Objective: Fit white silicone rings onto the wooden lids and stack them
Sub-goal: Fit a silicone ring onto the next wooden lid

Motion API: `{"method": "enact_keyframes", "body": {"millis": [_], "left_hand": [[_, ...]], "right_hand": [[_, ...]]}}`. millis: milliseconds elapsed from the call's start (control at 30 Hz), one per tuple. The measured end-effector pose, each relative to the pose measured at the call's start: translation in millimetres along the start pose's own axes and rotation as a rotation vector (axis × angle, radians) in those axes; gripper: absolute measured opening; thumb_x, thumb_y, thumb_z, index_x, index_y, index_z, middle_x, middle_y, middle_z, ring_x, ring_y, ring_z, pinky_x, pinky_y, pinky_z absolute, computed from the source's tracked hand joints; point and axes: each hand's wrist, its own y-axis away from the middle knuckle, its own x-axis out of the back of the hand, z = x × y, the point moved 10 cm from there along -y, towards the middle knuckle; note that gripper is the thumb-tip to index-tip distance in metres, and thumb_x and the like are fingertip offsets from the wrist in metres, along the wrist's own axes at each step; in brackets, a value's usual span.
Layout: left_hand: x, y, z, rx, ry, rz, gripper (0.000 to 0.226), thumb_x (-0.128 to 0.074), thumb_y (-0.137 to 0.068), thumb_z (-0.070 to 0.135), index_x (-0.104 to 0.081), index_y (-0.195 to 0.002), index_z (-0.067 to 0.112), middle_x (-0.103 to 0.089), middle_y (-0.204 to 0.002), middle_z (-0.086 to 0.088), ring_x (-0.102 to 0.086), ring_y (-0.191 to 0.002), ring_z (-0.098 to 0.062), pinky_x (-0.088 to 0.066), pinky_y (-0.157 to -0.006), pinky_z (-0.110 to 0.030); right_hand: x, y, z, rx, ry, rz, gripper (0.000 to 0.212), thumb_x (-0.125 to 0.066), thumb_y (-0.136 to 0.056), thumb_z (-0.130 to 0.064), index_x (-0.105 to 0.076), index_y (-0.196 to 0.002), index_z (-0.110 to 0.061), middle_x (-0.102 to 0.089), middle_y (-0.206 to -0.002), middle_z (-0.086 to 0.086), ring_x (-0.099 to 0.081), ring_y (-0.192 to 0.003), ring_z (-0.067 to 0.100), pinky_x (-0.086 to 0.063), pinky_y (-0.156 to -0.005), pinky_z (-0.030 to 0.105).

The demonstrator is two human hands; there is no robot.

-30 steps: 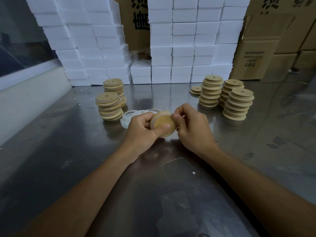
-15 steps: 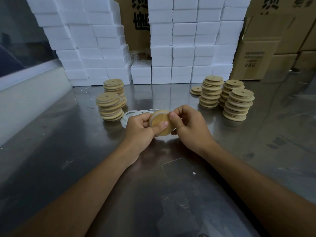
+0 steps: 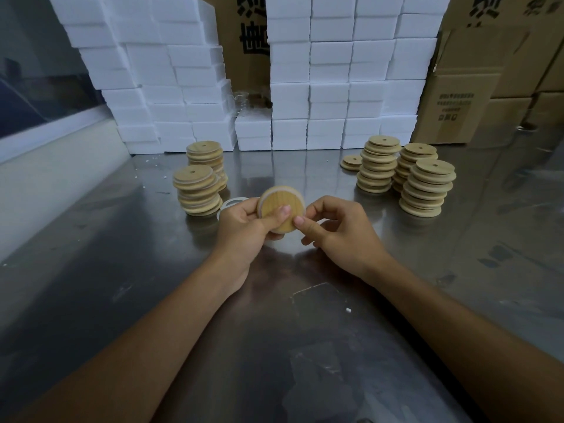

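Sitting at the far left of the steel worktop, two stacks of ringed lids stand just in front of a wall of white foam boxes, and loose white silicone rings lie flat just right of them, partly hidden behind the left hand. That hand grips the wooden lid with its thumb across the flat face and its fingers curled behind. Compared with a second ago, the lid has been raised and tipped so its face turns more toward the camera, and a white ring now shows along its upper rim; the ring looks nearly seated, though its lower part is hidden by the thumbs. The right hand pinches the lid's lower right edge with thumb and curled forefinger, a little lower on the rim than before, seemingly working the ring round. The fitting step therefore looks close to done, with stacking on the left piles likely next.

Further right, three taller stacks and one short pile of bare lids stand well apart from the hands, before more foam boxes and brown cartons. Between the two groups the worktop offers open room, and the near half towards the person holds only the forearms. The left stacks lean slightly, so a careless placement could topple them.
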Motion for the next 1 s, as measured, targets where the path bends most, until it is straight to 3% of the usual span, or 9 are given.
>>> {"method": "enact_keyframes", "body": {"millis": [167,233,300,400,533,633,767,833,1000], "left_hand": [[0,4,10,-0.132,-0.163,0.059,0.024,-0.077,-0.083,0.018,-0.066,-0.104,0.016,-0.076,-0.091,-0.006,-0.073,-0.068,-0.017,-0.055,-0.055,-0.024],[-1,11,29,-0.33,-0.451,0.131,0.036,-0.077,-0.083,0.022,-0.061,-0.116,0.027,-0.069,-0.103,0.006,-0.07,-0.071,-0.011,-0.055,-0.062,-0.023],[-11,24,51,-0.581,-0.733,0.162,0.04,-0.074,-0.086,0.018,-0.063,-0.124,0.022,-0.064,-0.111,0.007,-0.064,-0.082,-0.009,-0.052,-0.072,-0.018],[-22,41,68,-0.831,-0.951,0.192,0.032,-0.071,-0.087,0.008,-0.069,-0.119,0.005,-0.066,-0.108,-0.01,-0.063,-0.093,-0.022,-0.054,-0.073,-0.03],[-19,48,78,-0.944,-0.964,0.223,0.015,-0.073,-0.086,0.007,-0.072,-0.1,0.002,-0.07,-0.092,-0.01,-0.063,-0.081,-0.022,-0.051,-0.063,-0.029],[-9,35,71,-0.794,-0.818,0.215,0.006,-0.074,-0.084,0.006,-0.069,-0.081,0.008,-0.068,-0.077,0.0,-0.06,-0.069,-0.017,-0.048,-0.061,-0.028],[6,9,36,-0.354,-0.381,0.165,0.021,-0.072,-0.083,-0.002,-0.064,-0.073,0.014,-0.069,-0.07,-0.003,-0.069,-0.062,-0.01,-0.053,-0.059,-0.018],[7,6,24,-0.23,-0.187,0.157,0.018,-0.068,-0.086,-0.006,-0.064,-0.074,0.008,-0.069,-0.067,-0.006,-0.07,-0.057,-0.008,-0.053,-0.057,-0.014],[7,6,6,0.009,0.12,0.142,0.006,-0.062,-0.092,0.0,-0.063,-0.087,-0.002,-0.072,-0.065,-0.006,-0.074,-0.069,-0.021,-0.058,-0.064,-0.021]], "right_hand": [[4,0,2,-0.012,0.032,0.04,0.013,-0.071,-0.09,-0.02,-0.063,-0.08,-0.017,-0.071,-0.082,0.0,-0.073,-0.07,0.014,-0.057,-0.062,0.033],[7,1,-1,0.005,0.075,0.078,0.013,-0.069,-0.092,-0.02,-0.06,-0.082,-0.017,-0.07,-0.083,-0.005,-0.073,-0.071,0.01,-0.058,-0.061,0.032],[9,4,-12,0.096,0.216,0.114,0.011,-0.067,-0.093,-0.02,-0.059,-0.086,-0.016,-0.07,-0.084,-0.008,-0.072,-0.071,0.009,-0.058,-0.061,0.032],[9,9,-32,0.26,0.415,0.149,0.01,-0.065,-0.093,-0.022,-0.058,-0.09,-0.015,-0.071,-0.09,-0.004,-0.069,-0.077,0.014,-0.058,-0.065,0.041],[8,12,-50,0.406,0.539,0.183,0.009,-0.061,-0.095,-0.023,-0.056,-0.097,-0.015,-0.067,-0.096,0.002,-0.063,-0.078,0.016,-0.056,-0.06,0.042],[10,11,-51,0.416,0.528,0.205,0.007,-0.06,-0.096,-0.021,-0.055,-0.098,-0.016,-0.062,-0.095,-0.001,-0.058,-0.08,0.016,-0.054,-0.063,0.042],[16,7,-40,0.322,0.339,0.209,0.007,-0.061,-0.096,-0.02,-0.055,-0.097,-0.016,-0.061,-0.09,-0.011,-0.057,-0.079,0.01,-0.049,-0.066,0.026],[19,6,-33,0.251,0.241,0.205,0.013,-0.065,-0.094,-0.022,-0.054,-0.099,-0.018,-0.063,-0.089,-0.013,-0.06,-0.078,0.007,-0.049,-0.063,0.02],[16,6,-26,0.187,0.123,0.195,0.016,-0.072,-0.089,-0.019,-0.057,-0.096,-0.015,-0.069,-0.088,-0.008,-0.067,-0.078,0.007,-0.056,-0.066,0.023]]}}
